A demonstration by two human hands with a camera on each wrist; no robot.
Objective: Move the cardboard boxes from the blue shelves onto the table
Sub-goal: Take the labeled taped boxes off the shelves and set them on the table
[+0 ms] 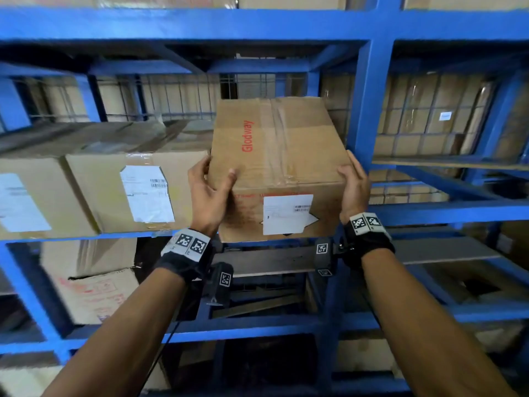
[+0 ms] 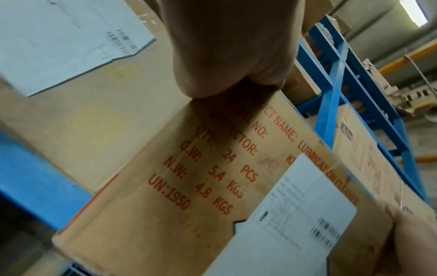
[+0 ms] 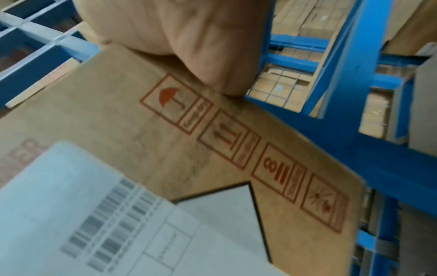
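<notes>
A taped cardboard box with red "Glodway" print and a white label juts out from the middle level of the blue shelves. My left hand grips its front left corner, thumb on top. My right hand grips the front right corner. The left wrist view shows the box's printed front face under my left hand. In the right wrist view my right hand clamps the upper edge of the box above red handling symbols.
Two more labelled boxes stand on the same shelf level to the left, close to my left hand. A blue upright post stands just right of the held box. Lower shelves hold another box and boards. More cartons sit behind wire mesh.
</notes>
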